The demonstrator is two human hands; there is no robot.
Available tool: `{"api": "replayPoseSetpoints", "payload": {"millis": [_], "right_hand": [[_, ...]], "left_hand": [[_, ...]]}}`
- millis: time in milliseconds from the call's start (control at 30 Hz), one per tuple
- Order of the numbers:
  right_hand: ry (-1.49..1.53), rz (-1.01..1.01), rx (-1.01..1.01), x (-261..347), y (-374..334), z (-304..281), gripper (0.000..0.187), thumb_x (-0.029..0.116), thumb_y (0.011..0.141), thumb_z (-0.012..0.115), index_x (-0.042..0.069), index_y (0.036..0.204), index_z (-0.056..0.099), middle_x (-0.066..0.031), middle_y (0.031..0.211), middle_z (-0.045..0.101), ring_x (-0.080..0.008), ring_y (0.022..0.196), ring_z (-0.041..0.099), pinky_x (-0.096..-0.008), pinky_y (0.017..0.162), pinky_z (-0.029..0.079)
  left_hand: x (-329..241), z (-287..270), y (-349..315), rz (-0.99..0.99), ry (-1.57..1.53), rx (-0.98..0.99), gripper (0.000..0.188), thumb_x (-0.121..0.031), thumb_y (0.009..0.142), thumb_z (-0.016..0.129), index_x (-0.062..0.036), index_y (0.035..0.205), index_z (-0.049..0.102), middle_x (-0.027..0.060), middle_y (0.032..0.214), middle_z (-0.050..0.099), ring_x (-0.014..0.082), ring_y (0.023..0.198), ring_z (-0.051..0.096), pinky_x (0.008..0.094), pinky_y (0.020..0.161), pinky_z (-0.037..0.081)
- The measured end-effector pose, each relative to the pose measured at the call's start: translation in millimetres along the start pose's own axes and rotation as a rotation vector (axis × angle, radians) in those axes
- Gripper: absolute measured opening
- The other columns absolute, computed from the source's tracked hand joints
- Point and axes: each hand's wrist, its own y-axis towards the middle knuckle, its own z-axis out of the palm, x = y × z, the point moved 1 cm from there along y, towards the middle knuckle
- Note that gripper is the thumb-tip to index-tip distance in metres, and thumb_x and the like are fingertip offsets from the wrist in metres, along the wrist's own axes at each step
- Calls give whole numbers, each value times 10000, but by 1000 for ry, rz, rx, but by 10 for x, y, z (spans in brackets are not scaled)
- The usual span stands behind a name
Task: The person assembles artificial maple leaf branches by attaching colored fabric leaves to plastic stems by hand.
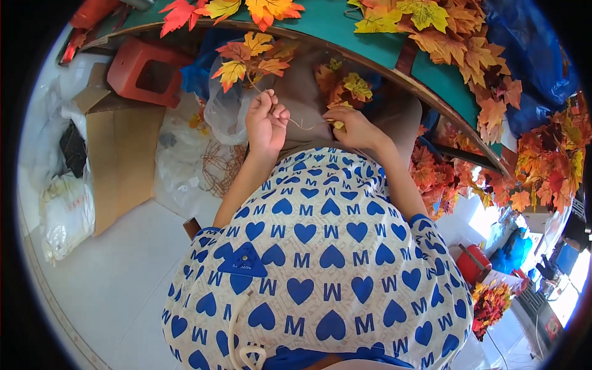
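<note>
My left hand point(269, 122) is raised over my lap, thumb and fingers pinched on the thin brown stem of an artificial maple leaf garland point(232, 73). Its orange and yellow leaves fan out beyond my fingertips, and the bare stem point(296, 125) trails from my fist toward the other hand. My right hand point(359, 128) is closed around a small yellow leaf piece point(338, 124), partly hidden by the fingers. Just beyond it, more orange and yellow leaves point(357, 87) lie over my lap. A small gap separates the two hands.
A green-topped table point(320, 40) curves across the front, with leaf sprays point(425, 15) on it. Leaf garlands point(481, 52) hang off its right side beside a blue plastic bag point(530, 49). At left are a cardboard box point(120, 160), a red plastic stool point(145, 49) and tangled brown stems point(221, 166).
</note>
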Motion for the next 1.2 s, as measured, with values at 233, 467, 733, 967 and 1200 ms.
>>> {"api": "replayPoseSetpoints", "payload": {"millis": [233, 467, 733, 967, 1200], "right_hand": [[-533, 191, -478, -635, 712, -239, 474, 344, 779, 621, 35, 1136, 581, -180, 1191, 551, -275, 1036, 582, -336, 862, 480], [-678, 319, 111, -1192, 1182, -323, 533, 502, 782, 581, 63, 1082, 619, -146, 1046, 636, -302, 968, 605, -391, 793, 478], [113, 399, -534, -1126, 889, -707, 357, 301, 828, 573, 12, 1035, 601, -100, 1021, 635, -209, 946, 586, -343, 810, 467], [-271, 79, -412, -920, 623, -415, 370, 248, 919, 478, 1, 1192, 448, -201, 1101, 575, -346, 1039, 551, -401, 830, 447], [-364, 70, -544, -142, 632, -56, 274, 152, 837, 597, 20, 1004, 423, -192, 829, 620, -400, 793, 594, -444, 671, 477]], "left_hand": [[-184, -20, -71, 8, 34, -26, 151, -181, 929, 521, -49, 987, 566, -3, 797, 525, 41, 537, 402, 165, 471, 321], [-345, -3, -170, -94, 65, -12, 154, -150, 924, 522, -24, 1004, 559, -1, 800, 512, 16, 525, 388, 135, 418, 288], [-944, -546, -67, 23, 86, -73, 155, -133, 919, 527, -3, 994, 563, 14, 796, 521, 22, 511, 378, 142, 414, 289], [-832, -594, 229, 177, 432, -197, 136, -146, 913, 539, -24, 969, 557, 48, 830, 575, 22, 465, 357, 151, 366, 255], [-33, -144, -37, -396, 517, -9, 109, -167, 940, 457, -66, 920, 493, 108, 815, 595, 28, 434, 338, 148, 356, 232]]}}
